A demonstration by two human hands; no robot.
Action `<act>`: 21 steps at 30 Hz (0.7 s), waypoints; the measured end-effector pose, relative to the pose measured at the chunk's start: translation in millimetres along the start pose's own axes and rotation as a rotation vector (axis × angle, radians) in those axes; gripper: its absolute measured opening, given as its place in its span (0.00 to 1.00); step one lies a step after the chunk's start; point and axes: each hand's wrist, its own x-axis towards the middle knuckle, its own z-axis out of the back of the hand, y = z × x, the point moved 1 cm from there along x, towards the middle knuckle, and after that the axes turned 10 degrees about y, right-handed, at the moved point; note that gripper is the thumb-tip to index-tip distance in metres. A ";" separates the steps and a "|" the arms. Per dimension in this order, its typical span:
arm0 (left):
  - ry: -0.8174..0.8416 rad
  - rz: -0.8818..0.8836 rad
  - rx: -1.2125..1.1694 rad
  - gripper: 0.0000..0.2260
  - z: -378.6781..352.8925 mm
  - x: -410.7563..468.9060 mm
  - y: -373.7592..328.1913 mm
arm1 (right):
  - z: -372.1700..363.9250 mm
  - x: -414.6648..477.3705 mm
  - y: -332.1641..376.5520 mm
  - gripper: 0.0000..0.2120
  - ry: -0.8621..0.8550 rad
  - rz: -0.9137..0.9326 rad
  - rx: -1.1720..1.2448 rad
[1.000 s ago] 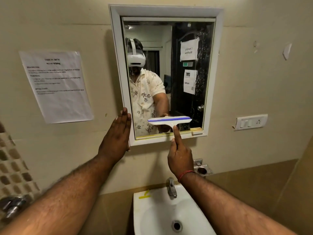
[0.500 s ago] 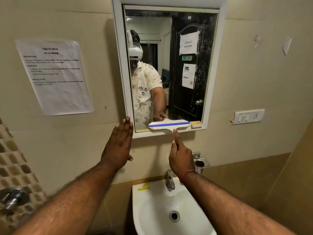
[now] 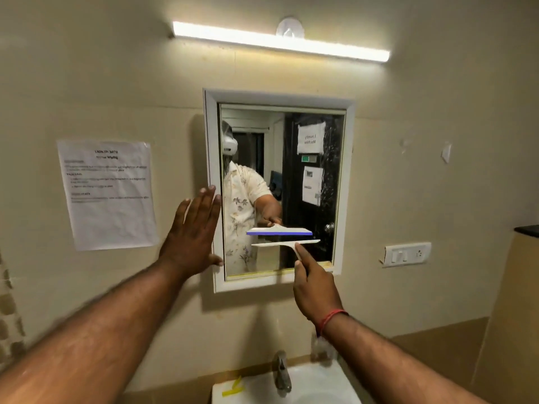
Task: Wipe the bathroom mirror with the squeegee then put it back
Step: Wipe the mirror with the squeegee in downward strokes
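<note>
My right-hand fingers [image 3: 303,253] are closed around the squeegee [image 3: 285,243] handle, forefinger laid along it. Its blade is level before the lower part of the mirror [image 3: 280,176], higher than half a second ago, when it sat at the bottom edge. My left hand [image 3: 191,234] is flat and open on the mirror's left frame, also higher than before. The strip light [image 3: 280,42] above the mirror now shows.
</note>
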 end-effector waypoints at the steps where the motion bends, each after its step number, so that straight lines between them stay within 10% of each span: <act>1: -0.006 0.002 0.024 0.78 18.2 13.3 2.2 | 10.0 5.5 8.7 0.23 -0.027 0.031 0.007; 21: 0.085 0.216 0.058 0.83 139.9 122.0 26.6 | 134.5 136.6 169.0 0.22 -0.321 0.422 -0.055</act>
